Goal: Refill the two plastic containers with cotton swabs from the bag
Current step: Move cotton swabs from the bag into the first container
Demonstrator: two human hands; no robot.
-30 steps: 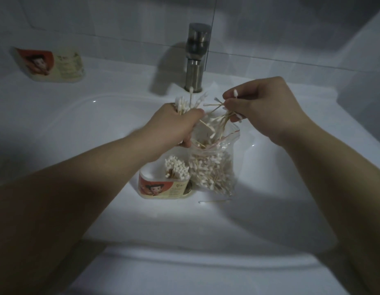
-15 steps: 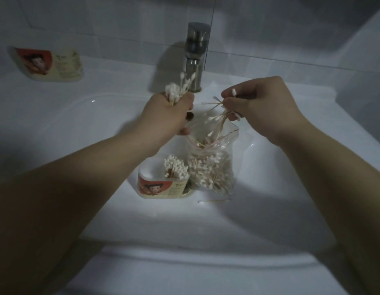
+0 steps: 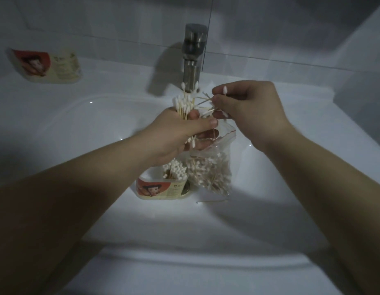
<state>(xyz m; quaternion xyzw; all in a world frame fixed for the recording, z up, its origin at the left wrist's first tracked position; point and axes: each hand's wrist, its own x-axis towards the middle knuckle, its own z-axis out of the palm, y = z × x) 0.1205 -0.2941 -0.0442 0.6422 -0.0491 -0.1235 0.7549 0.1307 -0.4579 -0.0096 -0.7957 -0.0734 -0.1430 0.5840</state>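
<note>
Clutching a cotton swab bundle (image 3: 184, 104) in the left grip (image 3: 180, 133), pinching loose swabs (image 3: 225, 90) in the right grip (image 3: 251, 107). Held over clear bag (image 3: 214, 169) and plastic container (image 3: 161, 189), side by side in sink (image 3: 78, 128).

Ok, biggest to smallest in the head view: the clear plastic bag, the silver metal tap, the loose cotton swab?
1. Clear plastic bag
2. Silver metal tap, though it stands farther away, so unsure
3. Loose cotton swab
</note>
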